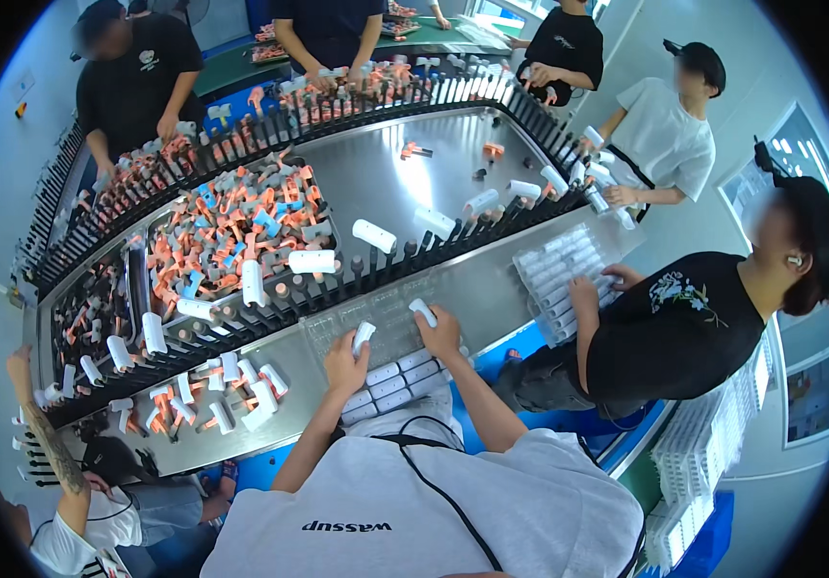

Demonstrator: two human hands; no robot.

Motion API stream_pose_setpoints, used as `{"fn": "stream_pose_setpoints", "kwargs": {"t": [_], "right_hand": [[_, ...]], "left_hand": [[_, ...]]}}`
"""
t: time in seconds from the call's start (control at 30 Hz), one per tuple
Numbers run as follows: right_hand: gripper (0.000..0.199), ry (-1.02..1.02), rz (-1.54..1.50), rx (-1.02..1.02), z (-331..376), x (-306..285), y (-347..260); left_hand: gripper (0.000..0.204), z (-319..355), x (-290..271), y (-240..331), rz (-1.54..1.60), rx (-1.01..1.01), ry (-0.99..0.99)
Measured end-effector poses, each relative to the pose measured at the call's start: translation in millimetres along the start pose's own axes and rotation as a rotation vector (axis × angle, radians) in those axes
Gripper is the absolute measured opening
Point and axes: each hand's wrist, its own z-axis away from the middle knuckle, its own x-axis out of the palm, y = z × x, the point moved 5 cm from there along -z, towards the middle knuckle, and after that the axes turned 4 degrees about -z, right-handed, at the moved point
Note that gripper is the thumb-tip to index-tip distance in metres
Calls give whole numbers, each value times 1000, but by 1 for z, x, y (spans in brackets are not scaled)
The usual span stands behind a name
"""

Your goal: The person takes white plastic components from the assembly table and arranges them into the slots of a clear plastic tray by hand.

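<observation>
My left hand (345, 364) is closed round a small white plastic shell (363, 333), held tilted over the tray. To its right, my right hand (441, 333) grips another white plastic shell (422, 310) between thumb and fingers. Beneath both hands lies a clear plastic tray (323, 332) with moulded compartments. Its far part shows bare compartments, while rows of white shells (391, 385) fill the part nearest my body. The tray sits at the near edge of the metal worktable (477, 294).
A rack of black pegs (366, 281) runs beyond the tray, some carrying white shells (373, 236). Behind it lies a heap of orange and grey parts (232, 226). White-and-orange pieces (183, 400) lie at left. A co-worker (689, 323) handles another filled tray (559, 275) at right.
</observation>
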Motion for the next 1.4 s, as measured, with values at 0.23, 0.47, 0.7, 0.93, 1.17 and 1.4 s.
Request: {"fn": "stream_pose_setpoints", "kwargs": {"t": [0.23, 0.47, 0.7, 0.93, 1.17, 1.4], "right_hand": [[34, 4, -4, -31, 1, 0, -6], [33, -26, 12, -12, 12, -2, -7], [33, -7, 40, -13, 6, 0, -4], [34, -19, 36, -6, 6, 1, 1], [35, 6, 34, -15, 6, 2, 3], [33, -27, -3, 12, 6, 1, 0]], "left_hand": [[39, -2, -6, 1, 16, 7, 2], [39, 10, -12, 4, 19, 2, -13], [40, 2, -8, 2, 17, 1, -9], [40, 4, -3, 0, 11, 11, 0], [39, 2, -4, 1, 32, -12, -18], [39, 3, -4, 0, 31, 9, 1]]}}
